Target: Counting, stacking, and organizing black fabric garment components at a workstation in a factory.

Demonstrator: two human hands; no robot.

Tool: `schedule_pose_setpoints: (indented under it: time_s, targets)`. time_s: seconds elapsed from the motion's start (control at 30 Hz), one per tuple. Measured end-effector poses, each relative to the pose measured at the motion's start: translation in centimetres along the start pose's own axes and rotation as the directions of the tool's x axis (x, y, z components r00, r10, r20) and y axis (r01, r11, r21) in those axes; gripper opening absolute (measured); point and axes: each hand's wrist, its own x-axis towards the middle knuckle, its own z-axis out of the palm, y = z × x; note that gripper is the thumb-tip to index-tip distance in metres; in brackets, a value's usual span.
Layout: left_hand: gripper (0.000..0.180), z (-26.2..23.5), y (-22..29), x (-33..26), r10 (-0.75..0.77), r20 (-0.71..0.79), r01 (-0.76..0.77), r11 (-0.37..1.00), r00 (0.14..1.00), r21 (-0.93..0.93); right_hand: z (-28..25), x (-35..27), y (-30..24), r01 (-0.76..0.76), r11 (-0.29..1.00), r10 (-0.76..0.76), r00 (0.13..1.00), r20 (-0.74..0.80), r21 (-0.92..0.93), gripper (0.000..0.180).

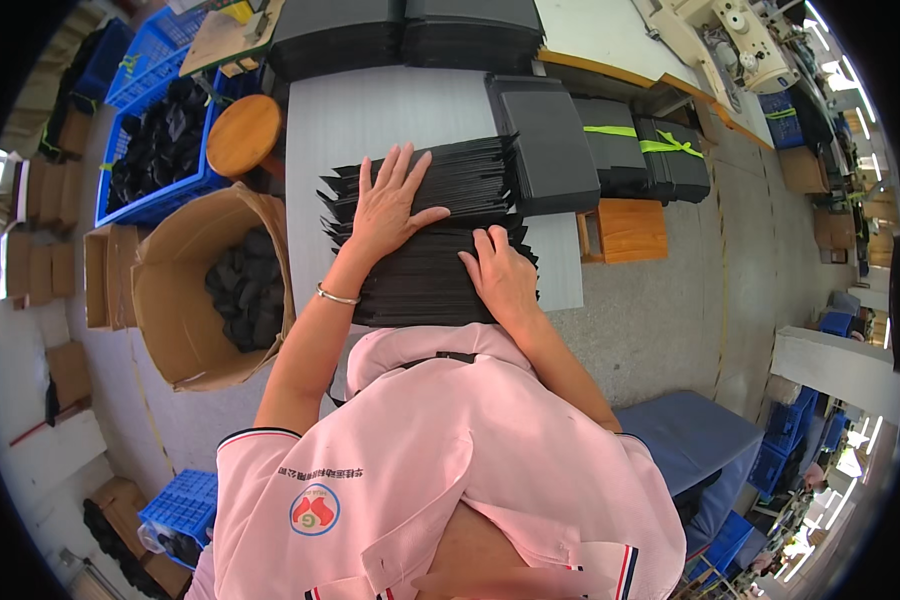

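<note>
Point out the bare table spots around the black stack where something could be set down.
Bare white table lies beyond the fanned black stack, before the far dark piles; a strip lies left of the left hand. Near the right hand it is crowded.

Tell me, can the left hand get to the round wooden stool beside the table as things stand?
Probably yes. The left hand lies flat on the fanned stack of black sheets, holding nothing, and the round wooden stool stands just past the table edge with nothing between.
</note>
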Motion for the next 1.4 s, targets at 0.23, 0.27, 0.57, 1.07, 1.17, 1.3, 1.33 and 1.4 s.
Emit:
schedule_pose_setpoints:
  time_s: [0.23, 0.27, 0.57, 1.07, 1.17, 1.3, 1.33, 1.4]
  targets:
    - [0.092, -0.4, 0.0, -0.4, -0.005, 0.000, 0.005, 1.000, 1.000, 0.004, -0.9, 0.6, -0.5, -0.016, 0.996, 0.020, 0.998, -0.055, 0.087, 0.039]
    - [0.092, -0.4, 0.1, -0.3, -0.005, 0.002, 0.005, 1.000, 1.000, -0.008, -0.7, 0.6, -0.3, -0.004, 0.997, 0.009, 0.998, -0.060, 0.082, 0.039]
    - [0.085, -0.1, 0.2, -0.3, -0.013, 0.000, 0.013, 1.000, 1.000, 0.006, -0.5, 0.4, -0.8, -0.002, 1.000, 0.005, 0.993, -0.120, 0.028, 0.050]
    - [0.084, 0.0, 0.4, -0.3, -0.017, -0.005, 0.017, 1.000, 1.000, 0.006, -0.1, 0.8, -0.6, -0.020, 0.998, 0.017, 0.999, -0.038, -0.064, 0.059]
    - [0.083, 0.1, 0.4, -0.4, -0.019, -0.014, 0.019, 1.000, 1.000, 0.004, -0.2, 0.7, -0.6, -0.011, 0.999, 0.008, 0.998, -0.054, -0.051, 0.057]
    - [0.083, 0.1, 0.6, -0.3, -0.030, -0.022, 0.030, 1.000, 0.999, 0.007, -0.2, 0.6, -0.6, -0.002, 0.999, -0.001, 0.998, -0.066, -0.049, 0.054]
    - [0.083, 0.1, 0.7, -0.3, -0.031, -0.021, 0.032, 0.999, 0.999, 0.008, -0.3, 0.5, -0.5, -0.010, 1.000, 0.009, 0.997, -0.071, -0.020, 0.051]
    - [0.083, 0.1, 0.7, -0.4, -0.035, -0.021, 0.035, 0.999, 0.999, 0.008, -0.3, 0.4, -0.5, -0.017, 1.000, 0.018, 0.997, -0.076, 0.009, 0.048]
